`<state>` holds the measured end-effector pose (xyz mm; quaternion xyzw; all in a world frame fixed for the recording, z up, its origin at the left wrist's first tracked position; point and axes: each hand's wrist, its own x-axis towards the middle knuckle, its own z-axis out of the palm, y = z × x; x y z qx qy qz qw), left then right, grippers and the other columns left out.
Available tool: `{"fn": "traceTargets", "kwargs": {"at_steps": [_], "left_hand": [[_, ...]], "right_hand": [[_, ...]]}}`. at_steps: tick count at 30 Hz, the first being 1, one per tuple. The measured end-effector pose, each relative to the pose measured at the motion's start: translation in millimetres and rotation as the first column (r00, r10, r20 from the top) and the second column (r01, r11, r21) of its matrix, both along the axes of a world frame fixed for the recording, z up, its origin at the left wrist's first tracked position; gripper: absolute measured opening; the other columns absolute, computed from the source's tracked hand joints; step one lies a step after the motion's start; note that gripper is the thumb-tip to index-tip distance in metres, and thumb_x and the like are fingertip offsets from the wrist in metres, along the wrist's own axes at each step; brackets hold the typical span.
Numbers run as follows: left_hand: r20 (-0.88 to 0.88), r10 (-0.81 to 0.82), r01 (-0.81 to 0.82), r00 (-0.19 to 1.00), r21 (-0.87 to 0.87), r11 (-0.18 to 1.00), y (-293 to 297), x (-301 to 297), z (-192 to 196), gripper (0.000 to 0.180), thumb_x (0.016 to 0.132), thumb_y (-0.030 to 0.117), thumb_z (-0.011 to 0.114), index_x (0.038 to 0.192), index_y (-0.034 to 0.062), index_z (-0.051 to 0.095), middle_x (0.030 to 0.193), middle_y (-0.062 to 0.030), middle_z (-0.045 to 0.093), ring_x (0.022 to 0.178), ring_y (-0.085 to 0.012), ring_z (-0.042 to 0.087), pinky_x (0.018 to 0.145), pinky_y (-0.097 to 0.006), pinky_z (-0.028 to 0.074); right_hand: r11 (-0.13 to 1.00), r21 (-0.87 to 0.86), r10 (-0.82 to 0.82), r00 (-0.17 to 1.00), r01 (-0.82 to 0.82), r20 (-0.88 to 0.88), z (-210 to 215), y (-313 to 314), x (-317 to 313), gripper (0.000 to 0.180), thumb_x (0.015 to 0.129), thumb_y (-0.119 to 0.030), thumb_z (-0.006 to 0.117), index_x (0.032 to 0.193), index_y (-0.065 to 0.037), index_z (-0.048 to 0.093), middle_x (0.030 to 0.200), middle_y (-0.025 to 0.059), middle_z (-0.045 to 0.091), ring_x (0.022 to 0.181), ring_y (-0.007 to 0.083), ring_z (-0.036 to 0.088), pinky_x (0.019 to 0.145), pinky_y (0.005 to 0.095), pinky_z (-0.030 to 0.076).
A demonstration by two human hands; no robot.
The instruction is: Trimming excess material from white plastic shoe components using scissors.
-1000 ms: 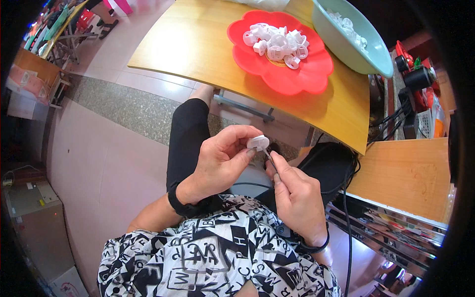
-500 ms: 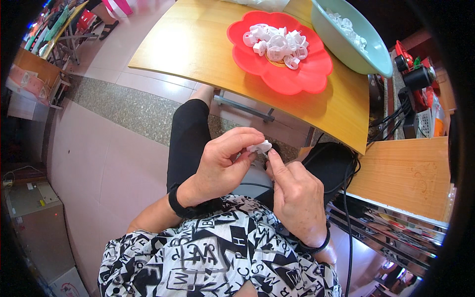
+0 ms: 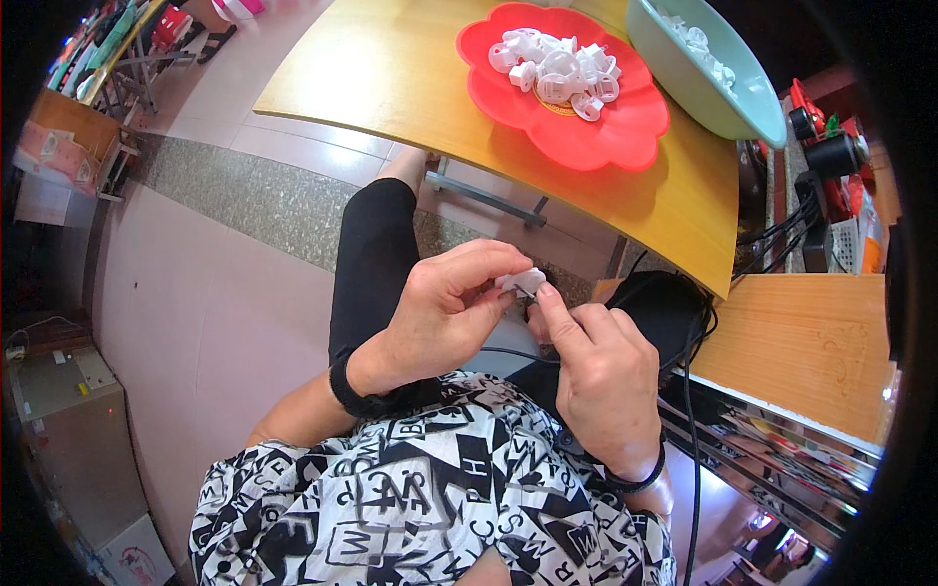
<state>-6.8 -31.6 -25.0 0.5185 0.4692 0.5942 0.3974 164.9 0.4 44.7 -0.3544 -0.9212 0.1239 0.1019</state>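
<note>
White pc point(image 3: 526, 281) pinched in L hand point(image 3: 430, 313), R hand point(image 3: 606, 381) part-curled, index at it, grip unclear.

Small plastic piece point(image 3: 525, 280): was white
Scalloped plastic dish point(image 3: 625, 142): was red
Round plastic basin point(image 3: 699, 109): was pale turquoise
Cloth shirt point(image 3: 440, 454): was black-and-white, letter-patterned

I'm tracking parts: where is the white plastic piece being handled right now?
In the head view, just right of centre, the white plastic piece is pinched by the left hand, beside the right hand, below the red tray.
</note>
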Motion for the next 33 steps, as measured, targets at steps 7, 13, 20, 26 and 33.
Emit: {"fn": "traceTargets", "kwargs": {"at_steps": [7, 13, 20, 26, 33], "left_hand": [[-0.026, -0.046, 0.043, 0.999, -0.103, 0.994, -4.8, -4.2, 1.7, 0.031, 0.078, -0.015, 0.056, 0.106, -0.0030, 0.060, 0.111, -0.0124, 0.056, 0.099, -0.0150, 0.056, 0.082, -0.023, 0.047], [0.002, -0.023, 0.023, 1.000, -0.098, 0.995, -5.5, -2.7, 1.7, 0.033, 0.078, -0.016, 0.055, 0.107, -0.0025, 0.059, 0.113, -0.0122, 0.055, 0.101, -0.0150, 0.056, 0.082, -0.023, 0.047], [0.007, -0.035, 0.036, 0.999, -0.069, 0.997, -5.6, -3.7, 3.6, 0.033, 0.078, -0.015, 0.055, 0.108, -0.0023, 0.059, 0.114, -0.0121, 0.055, 0.100, -0.0146, 0.056, 0.081, -0.023, 0.047], [-0.060, -0.020, 0.017, 0.998, -0.039, 0.999, -4.3, -0.6, 6.3, 0.032, 0.078, -0.014, 0.057, 0.108, -0.0024, 0.060, 0.112, -0.0124, 0.057, 0.098, -0.0140, 0.057, 0.080, -0.022, 0.047], [0.290, -0.032, 0.063, 0.956, -0.097, 0.993, 3.8, 1.0, 5.9, 0.032, 0.079, -0.011, 0.059, 0.111, -0.0043, 0.056, 0.107, -0.0110, 0.061, 0.096, -0.0136, 0.058, 0.080, -0.025, 0.050]], "right_hand": [[0.999, 0.034, 0.028, 0.998, -0.030, 0.052, -1.3, 0.1, -4.2, 0.046, 0.070, -0.004, 0.056, 0.115, -0.001, 0.058, 0.074, 0.0072, 0.048, 0.068, 0.0215, 0.052, 0.058, 0.0322, 0.046], [1.000, -0.003, 0.023, 0.999, -0.023, 0.039, -1.8, -1.7, -5.6, 0.047, 0.070, -0.003, 0.055, 0.117, 0.001, 0.056, 0.074, 0.0084, 0.049, 0.069, 0.0229, 0.055, 0.058, 0.0336, 0.048], [0.981, -0.192, -0.005, 0.996, -0.012, -0.087, 2.6, 2.6, 1.2, 0.049, 0.069, 0.000, 0.057, 0.118, 0.001, 0.053, 0.072, 0.0126, 0.051, 0.062, 0.0289, 0.058, 0.056, 0.0379, 0.048], [0.993, -0.121, -0.003, 1.000, 0.003, 0.001, 1.6, -1.9, -3.6, 0.050, 0.069, -0.002, 0.058, 0.118, 0.005, 0.051, 0.070, 0.0121, 0.051, 0.060, 0.0268, 0.058, 0.055, 0.0355, 0.049], [0.999, 0.036, -0.003, 1.000, 0.002, 0.031, -3.3, -5.3, -10.1, 0.051, 0.068, -0.001, 0.058, 0.118, 0.007, 0.050, 0.069, 0.0110, 0.050, 0.059, 0.0271, 0.058, 0.054, 0.0355, 0.049]]}}
